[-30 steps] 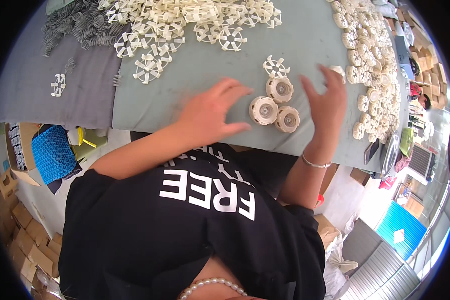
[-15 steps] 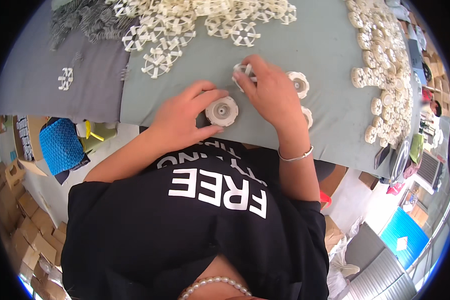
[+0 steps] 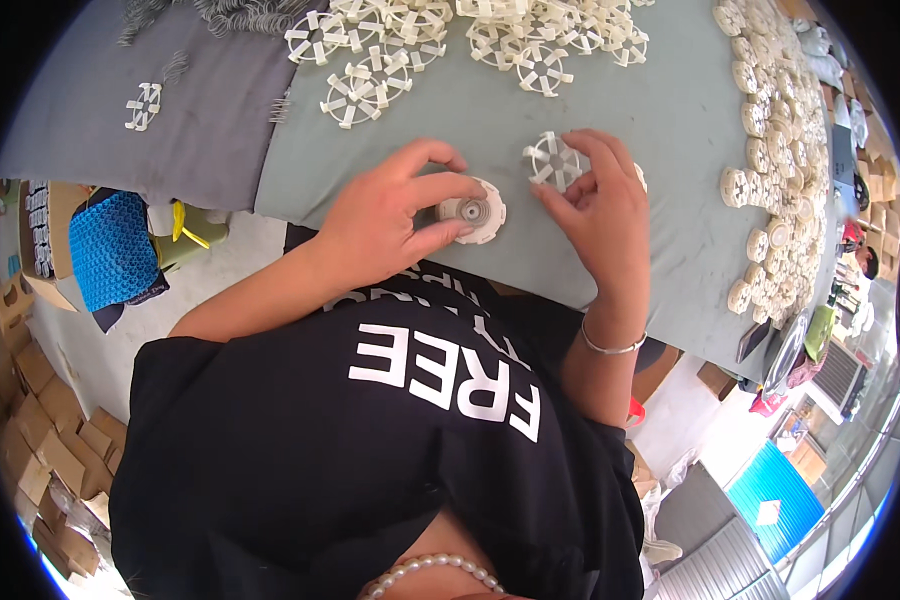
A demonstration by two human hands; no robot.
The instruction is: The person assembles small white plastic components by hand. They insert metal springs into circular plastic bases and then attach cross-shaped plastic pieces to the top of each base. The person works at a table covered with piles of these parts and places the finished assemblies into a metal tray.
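L hand point(image 3: 398, 205): thumb + fingers closed round off-white round scalloped plastic housing point(image 3: 492, 216), grey coiled metal spring point(image 3: 470, 211) inside.
R hand point(image 3: 608, 198): pinching white spoked plastic ring point(image 3: 541, 160).
Ring pos.: R of & slightly beyond housing, apart; can't tell if touching grey-green cloth-covered counter point(image 3: 670, 125).
Housing pos.: nr counter's front edge.
Far side: pile of sim. rings point(image 3: 545, 70).
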